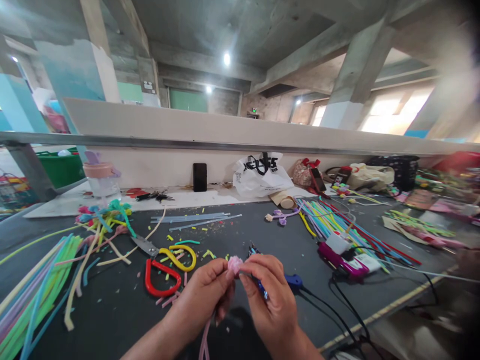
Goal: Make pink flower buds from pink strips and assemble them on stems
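Observation:
Between my two hands is a small pink flower (234,265) made of tube-like strips, with pink stems trailing below. My left hand (204,290) pinches it from the left, fingers closed. On the other side my right hand (270,292) touches its edge with thumb and fingertips. Just left of my hands lie scissors (163,270) with one red and one yellow handle loop. A blue corded tool (293,281) lies partly hidden behind my right hand. Yellow and pink cut bits are scattered near the scissors.
Colourful strips (48,290) pile at the left, beside finished flowers (103,217). More strips (330,220) lie at the right near a magenta power strip (343,260) with cords. A cup (101,180), a phone (200,177) and a white bag (260,177) stand along the back.

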Action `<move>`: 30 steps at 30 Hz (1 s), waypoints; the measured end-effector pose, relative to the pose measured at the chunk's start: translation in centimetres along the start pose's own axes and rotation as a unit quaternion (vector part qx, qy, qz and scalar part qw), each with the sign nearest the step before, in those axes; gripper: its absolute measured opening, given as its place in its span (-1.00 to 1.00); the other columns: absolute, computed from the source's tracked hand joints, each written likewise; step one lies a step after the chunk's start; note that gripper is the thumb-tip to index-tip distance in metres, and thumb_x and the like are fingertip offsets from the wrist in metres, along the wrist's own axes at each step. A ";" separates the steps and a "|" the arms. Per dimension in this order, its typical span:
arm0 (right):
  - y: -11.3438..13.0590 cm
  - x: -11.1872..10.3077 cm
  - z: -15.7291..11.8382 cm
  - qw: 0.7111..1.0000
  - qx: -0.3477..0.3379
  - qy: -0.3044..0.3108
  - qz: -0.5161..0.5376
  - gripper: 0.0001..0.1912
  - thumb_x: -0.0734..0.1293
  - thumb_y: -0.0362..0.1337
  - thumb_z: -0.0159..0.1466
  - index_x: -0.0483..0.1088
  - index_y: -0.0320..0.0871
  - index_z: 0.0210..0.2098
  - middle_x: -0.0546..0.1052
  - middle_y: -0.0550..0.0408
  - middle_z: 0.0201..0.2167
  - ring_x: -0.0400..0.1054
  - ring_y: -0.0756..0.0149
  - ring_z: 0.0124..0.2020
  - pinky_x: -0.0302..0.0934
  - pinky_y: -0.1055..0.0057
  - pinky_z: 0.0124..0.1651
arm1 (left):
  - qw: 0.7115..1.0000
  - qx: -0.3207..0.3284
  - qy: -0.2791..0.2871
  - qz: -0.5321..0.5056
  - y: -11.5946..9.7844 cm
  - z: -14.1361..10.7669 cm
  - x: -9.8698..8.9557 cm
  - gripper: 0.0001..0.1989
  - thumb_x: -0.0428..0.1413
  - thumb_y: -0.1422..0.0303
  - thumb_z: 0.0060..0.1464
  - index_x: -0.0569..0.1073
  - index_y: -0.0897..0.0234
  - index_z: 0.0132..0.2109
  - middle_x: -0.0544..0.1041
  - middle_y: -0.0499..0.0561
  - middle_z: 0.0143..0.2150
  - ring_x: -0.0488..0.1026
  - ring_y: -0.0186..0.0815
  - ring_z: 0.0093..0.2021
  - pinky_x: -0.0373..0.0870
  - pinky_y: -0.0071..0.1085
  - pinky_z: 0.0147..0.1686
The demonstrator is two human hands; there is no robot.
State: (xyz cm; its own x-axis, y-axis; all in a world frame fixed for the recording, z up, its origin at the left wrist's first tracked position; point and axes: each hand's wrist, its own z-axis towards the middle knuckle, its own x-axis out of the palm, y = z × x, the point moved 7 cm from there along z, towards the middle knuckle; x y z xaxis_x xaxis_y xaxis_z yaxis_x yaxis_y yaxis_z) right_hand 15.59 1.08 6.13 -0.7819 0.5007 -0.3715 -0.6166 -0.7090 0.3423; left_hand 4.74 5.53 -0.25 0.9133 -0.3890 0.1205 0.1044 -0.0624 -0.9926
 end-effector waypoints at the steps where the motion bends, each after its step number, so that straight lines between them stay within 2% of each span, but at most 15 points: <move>1: 0.2 0.1 0.1 1.000 -0.008 0.003 -0.010 -0.79 0.27 -0.48 0.18 0.38 -0.06 -0.25 0.47 0.10 -0.35 0.35 0.28 -0.30 0.17 0.26 -0.18 | 1.000 0.002 0.000 0.002 0.0 0.0 0.0 -0.63 0.00 0.06 0.08 0.28 0.30 -0.43 0.21 -0.22 -0.68 0.11 -0.57 -0.76 0.03 -0.66 -0.79; 5: 0.4 0.2 0.2 0.999 -0.022 0.009 -0.048 -0.81 0.28 -0.47 0.18 0.36 -0.07 -0.27 0.48 0.12 -0.37 0.35 0.30 -0.34 0.12 0.25 -0.20 | 1.000 0.000 -0.008 0.005 0.0 0.0 -0.1 -0.65 -0.01 0.08 0.09 0.28 0.30 -0.42 0.22 -0.22 -0.67 0.13 -0.57 -0.76 0.08 -0.65 -0.78; 9: 0.3 0.4 0.0 0.998 -0.026 0.007 -0.057 -0.84 0.28 -0.46 0.18 0.36 -0.07 -0.30 0.49 0.13 -0.40 0.36 0.31 -0.36 0.12 0.25 -0.19 | 1.000 -0.007 -0.022 0.008 0.0 0.1 -0.1 -0.63 -0.01 0.05 0.07 0.24 0.28 -0.44 0.21 -0.23 -0.70 0.12 -0.55 -0.78 0.04 -0.65 -0.81; 14: -0.7 0.9 -0.1 0.999 0.021 0.019 -0.034 -0.92 0.28 -0.40 0.19 0.32 -0.08 -0.38 0.45 0.13 -0.42 0.34 0.30 -0.34 0.13 0.27 -0.18 | 0.999 -0.007 -0.039 0.021 0.2 0.1 -0.4 -0.62 0.00 0.03 0.05 0.26 0.28 -0.44 0.21 -0.23 -0.68 0.11 -0.57 -0.78 0.02 -0.66 -0.81; 24: -1.8 1.7 -0.3 0.995 0.082 0.052 -0.015 -0.94 0.28 -0.33 0.19 0.31 -0.10 -0.43 0.45 0.15 -0.46 0.32 0.30 -0.38 0.08 0.29 -0.20 | 0.984 0.048 -0.091 0.142 -0.7 -0.1 -1.1 -0.70 -0.04 0.16 0.10 0.28 0.27 -0.47 0.21 -0.21 -0.68 0.11 -0.53 -0.76 0.04 -0.61 -0.74; 30: -2.0 2.0 -0.4 0.996 0.079 0.044 -0.012 -0.92 0.27 -0.37 0.19 0.32 -0.10 -0.43 0.46 0.16 -0.47 0.34 0.31 -0.38 0.05 0.27 -0.16 | 0.969 0.079 -0.106 0.210 -1.3 -0.1 -1.3 -0.70 -0.07 0.21 0.14 0.28 0.26 -0.49 0.22 -0.17 -0.67 0.17 -0.47 -0.69 0.09 -0.56 -0.66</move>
State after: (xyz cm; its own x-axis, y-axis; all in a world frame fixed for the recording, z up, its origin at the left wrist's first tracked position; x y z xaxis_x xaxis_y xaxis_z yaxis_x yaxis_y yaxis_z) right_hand 15.31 3.29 4.32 -0.7600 0.4654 -0.4536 -0.6470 -0.6073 0.4611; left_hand 3.40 5.98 0.85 0.9469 -0.1505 -0.2843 -0.2505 0.2093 -0.9452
